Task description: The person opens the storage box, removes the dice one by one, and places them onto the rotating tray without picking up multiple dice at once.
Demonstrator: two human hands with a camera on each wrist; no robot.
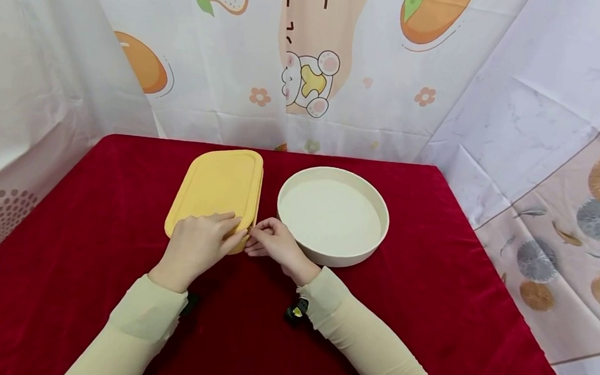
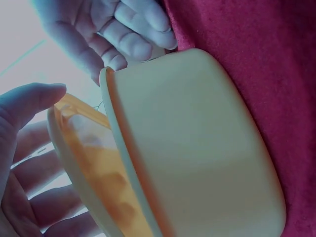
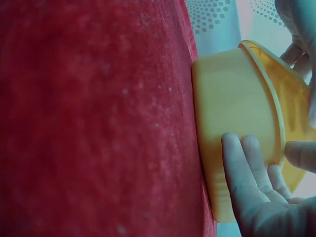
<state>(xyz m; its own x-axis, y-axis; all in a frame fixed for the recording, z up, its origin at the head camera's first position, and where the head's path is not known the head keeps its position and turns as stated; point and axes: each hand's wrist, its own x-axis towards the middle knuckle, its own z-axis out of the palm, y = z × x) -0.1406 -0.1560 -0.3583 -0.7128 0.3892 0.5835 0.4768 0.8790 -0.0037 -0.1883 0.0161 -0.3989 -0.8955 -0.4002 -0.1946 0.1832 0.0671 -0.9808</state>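
Observation:
A yellow rectangular food container (image 2: 197, 138) with rounded corners stands on the red cloth, left of centre. My left hand (image 1: 197, 244) holds its yellow lid (image 1: 222, 176) at the near right corner, thumb at the lid's edge and fingers spread over the top. In the left wrist view the lid tilts away from the rim, and a gap shows along that side. My right hand (image 1: 277, 245) is at the same corner. Its fingers (image 3: 234, 153) lie against the container's outer wall while its thumb meets the rim. The container's contents are mostly hidden under the lid.
Right of the container sits a large round cream tray (image 1: 332, 213) with a low wall, close beside my right hand. A red velvety cloth (image 1: 442, 313) covers the table. Printed curtains (image 1: 207, 88) hang behind and at both sides.

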